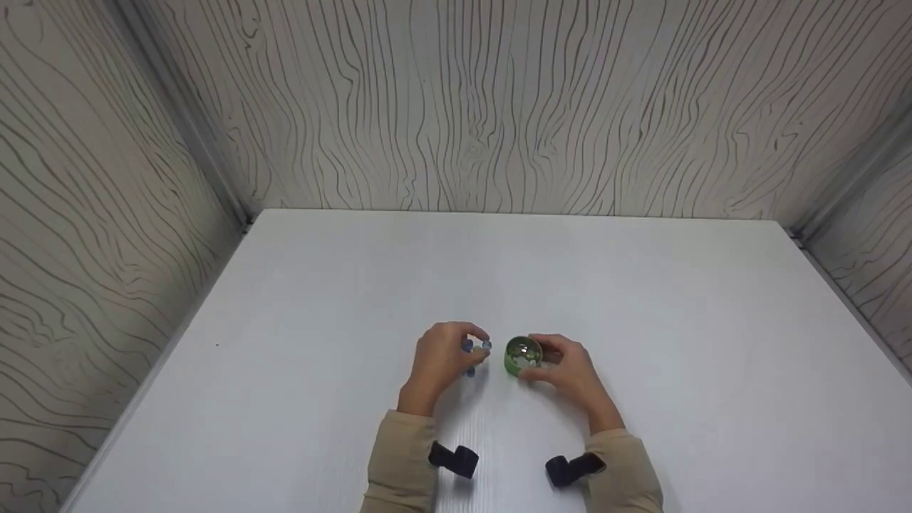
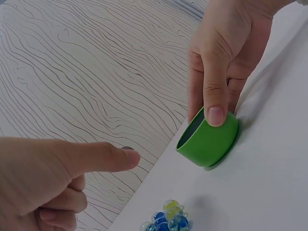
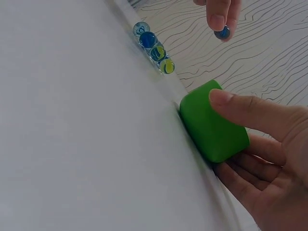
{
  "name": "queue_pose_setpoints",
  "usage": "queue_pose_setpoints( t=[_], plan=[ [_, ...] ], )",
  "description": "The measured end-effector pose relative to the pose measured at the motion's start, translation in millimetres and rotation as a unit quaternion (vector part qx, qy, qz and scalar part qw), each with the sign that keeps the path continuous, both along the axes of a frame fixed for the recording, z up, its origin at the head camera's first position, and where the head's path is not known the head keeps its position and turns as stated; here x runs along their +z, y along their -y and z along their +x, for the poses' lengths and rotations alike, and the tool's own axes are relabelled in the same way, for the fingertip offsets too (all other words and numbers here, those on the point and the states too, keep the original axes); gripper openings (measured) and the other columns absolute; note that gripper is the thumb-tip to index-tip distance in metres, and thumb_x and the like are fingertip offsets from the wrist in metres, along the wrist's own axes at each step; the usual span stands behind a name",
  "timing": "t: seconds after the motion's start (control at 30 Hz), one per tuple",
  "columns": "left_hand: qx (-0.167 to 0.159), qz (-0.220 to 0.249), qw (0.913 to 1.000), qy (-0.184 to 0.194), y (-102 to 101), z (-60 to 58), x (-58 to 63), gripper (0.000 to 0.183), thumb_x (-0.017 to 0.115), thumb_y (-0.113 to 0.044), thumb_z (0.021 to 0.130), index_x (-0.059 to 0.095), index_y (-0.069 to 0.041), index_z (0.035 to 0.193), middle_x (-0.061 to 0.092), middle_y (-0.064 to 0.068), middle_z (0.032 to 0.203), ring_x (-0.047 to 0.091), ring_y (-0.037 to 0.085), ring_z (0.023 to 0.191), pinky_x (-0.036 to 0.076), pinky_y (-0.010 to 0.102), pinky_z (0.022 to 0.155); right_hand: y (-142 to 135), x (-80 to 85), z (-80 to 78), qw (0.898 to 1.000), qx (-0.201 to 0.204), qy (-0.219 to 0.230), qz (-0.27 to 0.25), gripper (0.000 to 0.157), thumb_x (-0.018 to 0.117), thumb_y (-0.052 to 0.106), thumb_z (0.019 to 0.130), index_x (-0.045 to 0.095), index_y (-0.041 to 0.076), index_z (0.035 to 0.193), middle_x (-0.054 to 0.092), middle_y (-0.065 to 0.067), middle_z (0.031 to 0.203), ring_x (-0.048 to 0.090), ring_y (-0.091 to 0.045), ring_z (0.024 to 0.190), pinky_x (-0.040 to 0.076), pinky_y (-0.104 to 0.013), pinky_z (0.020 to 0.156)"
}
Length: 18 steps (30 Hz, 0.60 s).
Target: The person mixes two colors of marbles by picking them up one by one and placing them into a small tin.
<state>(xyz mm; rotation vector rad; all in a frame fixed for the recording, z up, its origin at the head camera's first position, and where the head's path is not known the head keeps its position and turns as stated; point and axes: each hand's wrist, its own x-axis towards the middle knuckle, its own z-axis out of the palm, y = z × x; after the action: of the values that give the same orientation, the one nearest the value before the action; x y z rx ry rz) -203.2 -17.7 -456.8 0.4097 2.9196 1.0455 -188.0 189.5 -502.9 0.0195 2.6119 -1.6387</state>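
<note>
My left hand (image 1: 440, 356) pinches a blue glass marble (image 3: 222, 32) between thumb and forefinger, raised above the table to the left of a small green cup (image 2: 208, 144). Round the cup's right side curl the thumb and fingers of my right hand (image 1: 572, 369), and the cup stands upright on the table. Something shiny and greenish shows inside the cup in the head view, too small to make out. A cluster of several blue and yellow marbles (image 3: 148, 40) lies on the table beneath my left hand, partly hidden by it in the head view.
The white table (image 1: 320, 285) reaches back to a wood-grain patterned panel (image 1: 456, 107), with similar panels at the left and right. A black wrist mount (image 1: 456, 459) juts inward from the left sleeve, and another (image 1: 570, 470) from the right sleeve.
</note>
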Motion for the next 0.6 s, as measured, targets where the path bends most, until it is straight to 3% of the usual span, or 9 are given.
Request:
queue_pose_setpoints(
  t=[0.27, 0.6],
  plan=[
    [-0.010, 0.000, 0.9999, 0.011, -4.1, -0.8, -3.5, 0.018, 0.075, -0.022, 0.082, 0.075, -0.015, 0.099, 0.067, 0.001, 0.072, 0.047, 0.005, 0.057, 0.035, 0.018, 0.054, 0.7, 0.5, 0.1, 1.000, 0.003, -0.007, 0.008, 0.060, 0.085, 0.010, 0.069, 0.061, -0.002, 0.124, 0.065, -0.020, 0.122, 0.064, -0.034, 0.112, 0.049, -0.043, 0.100],
    [-0.025, 0.005, 0.9995, -0.018, -3.5, 1.2, -3.9, 0.017, 0.074, -0.021, 0.083, 0.075, -0.014, 0.099, 0.063, 0.002, 0.061, 0.042, 0.001, 0.044, 0.027, 0.016, 0.048, 0.0, 0.2, -0.1, 1.000, 0.020, -0.018, 0.014, 0.061, 0.085, 0.009, 0.068, 0.061, -0.004, 0.123, 0.065, -0.022, 0.121, 0.065, -0.035, 0.110, 0.051, -0.039, 0.096]
  ],
)
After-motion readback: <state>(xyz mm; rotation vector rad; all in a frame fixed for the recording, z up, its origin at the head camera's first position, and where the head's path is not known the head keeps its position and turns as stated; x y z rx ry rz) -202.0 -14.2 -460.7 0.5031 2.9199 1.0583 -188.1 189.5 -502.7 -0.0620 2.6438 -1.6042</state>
